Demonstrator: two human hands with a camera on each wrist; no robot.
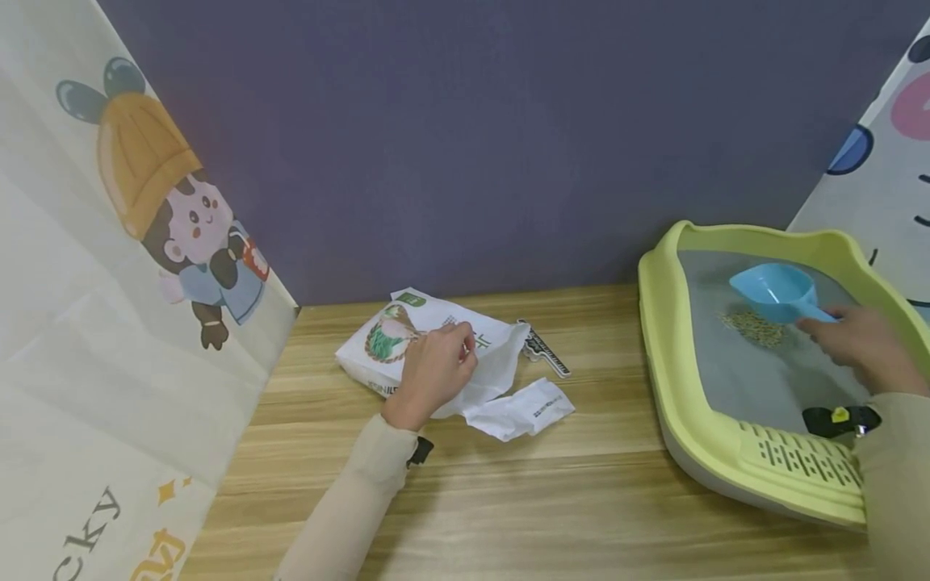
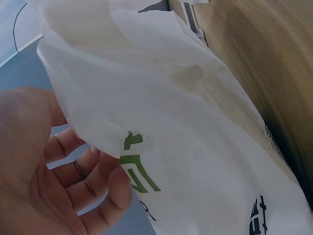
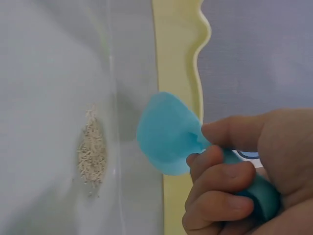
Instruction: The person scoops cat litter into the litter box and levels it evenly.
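Note:
A white printed bag (image 1: 370, 347) lies on the wooden tabletop, its torn mouth facing right. My left hand (image 1: 436, 367) is over it with curled fingers; in the left wrist view the thumb and index finger grip the bag's edge (image 2: 83, 129), their tips hidden behind the plastic. My right hand (image 1: 865, 343) holds a blue scoop (image 1: 777, 290) by its handle, over the yellow-rimmed litter tray (image 1: 672, 347). The right wrist view shows the fingers wrapped round the handle and the scoop's bowl tilted. Below it, a small heap of pale pellets (image 3: 92, 154) lies on the tray's grey floor.
A torn white flap (image 1: 519, 409) spreads out from the bag's mouth. Behind the mouth lies a flat black-and-white piece (image 1: 548, 355). A slotted ledge (image 1: 799, 460) forms the tray's near end. The dark wall (image 1: 465, 161) rises behind, with printed panels on both sides.

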